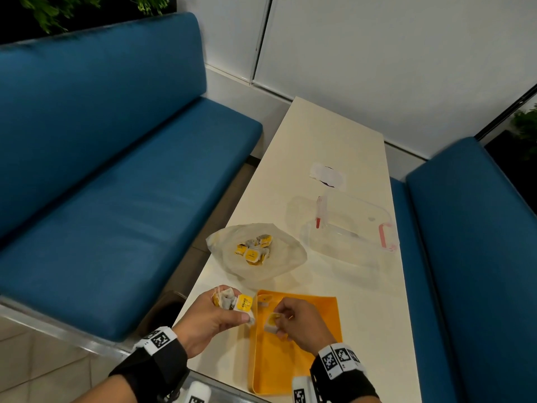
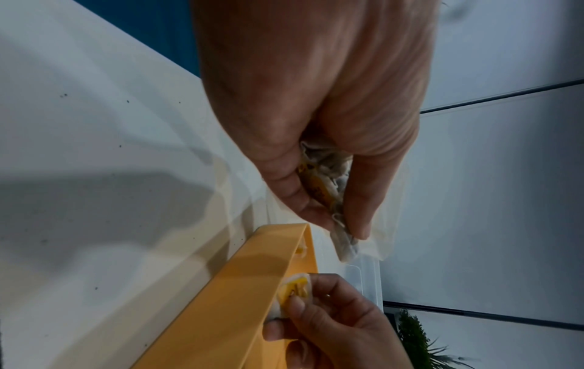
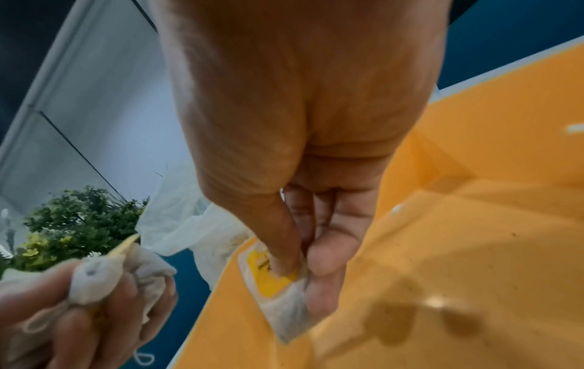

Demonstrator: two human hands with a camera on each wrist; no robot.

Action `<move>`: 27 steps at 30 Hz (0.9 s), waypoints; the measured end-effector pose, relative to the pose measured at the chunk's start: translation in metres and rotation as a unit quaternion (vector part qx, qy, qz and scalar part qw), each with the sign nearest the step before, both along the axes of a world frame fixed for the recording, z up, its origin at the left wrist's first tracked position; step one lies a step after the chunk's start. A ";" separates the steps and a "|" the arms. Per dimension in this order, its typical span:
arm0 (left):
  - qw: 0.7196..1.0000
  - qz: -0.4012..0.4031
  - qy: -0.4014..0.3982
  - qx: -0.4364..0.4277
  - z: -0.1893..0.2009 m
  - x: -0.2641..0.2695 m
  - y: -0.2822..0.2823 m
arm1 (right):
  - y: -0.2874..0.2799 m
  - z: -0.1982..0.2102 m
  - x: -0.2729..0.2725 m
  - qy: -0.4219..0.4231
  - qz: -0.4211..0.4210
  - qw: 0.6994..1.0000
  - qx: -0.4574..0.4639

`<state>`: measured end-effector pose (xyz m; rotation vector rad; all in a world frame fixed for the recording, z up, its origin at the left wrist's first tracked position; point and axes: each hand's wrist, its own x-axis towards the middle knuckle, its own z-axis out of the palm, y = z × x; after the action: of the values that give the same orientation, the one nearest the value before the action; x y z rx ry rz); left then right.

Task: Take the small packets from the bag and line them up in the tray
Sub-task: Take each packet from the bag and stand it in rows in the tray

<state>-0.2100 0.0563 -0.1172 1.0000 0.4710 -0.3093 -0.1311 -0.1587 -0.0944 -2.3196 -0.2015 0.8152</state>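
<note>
A yellow tray [image 1: 308,359] lies at the near edge of the white table [image 1: 334,146]. One small packet [image 1: 265,301] with a yellow label sits in the tray's far left corner. My right hand [image 1: 283,322] pinches another packet [image 3: 278,287] between thumb and fingers just over the tray's left side. My left hand [image 1: 229,311], left of the tray, grips a bunch of packets [image 1: 232,301]; the same bunch [image 2: 328,189] shows in the left wrist view. A clear plastic bag [image 1: 258,251] beyond the tray lies open with several packets [image 1: 254,248] inside.
A clear plastic box [image 1: 351,228] with red clips and a white paper [image 1: 328,175] sit farther along the table. Blue benches [image 1: 116,170] run along both sides, the right one [image 1: 479,257] close to the table's edge.
</note>
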 end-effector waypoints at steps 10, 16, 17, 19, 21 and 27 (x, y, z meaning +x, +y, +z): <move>1.000 -0.008 0.000 0.018 0.000 0.009 0.002 | 0.009 -0.034 0.011 0.017 -0.046 0.999 0.016; 1.000 -0.021 0.007 0.021 -0.001 0.010 -0.002 | 0.016 -0.046 0.015 0.013 -0.162 0.986 0.044; 0.999 -0.027 0.007 0.025 -0.001 0.009 -0.004 | 0.017 -0.047 0.014 0.016 -0.176 0.983 0.050; 0.999 -0.033 0.005 0.030 -0.001 0.009 -0.006 | 0.020 -0.050 0.013 0.016 -0.197 0.978 0.062; 0.999 -0.039 0.002 0.031 -0.001 0.009 -0.009 | 0.023 -0.052 0.012 0.019 -0.217 0.973 0.074; 0.998 -0.049 0.009 0.043 -0.006 0.010 -0.014 | 0.031 -0.057 0.010 0.038 -0.270 0.956 0.109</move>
<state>-0.2004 0.0423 -0.1231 1.1079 0.4551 -0.3884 -0.1209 -0.1280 -0.1517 -1.9856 0.3506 0.5669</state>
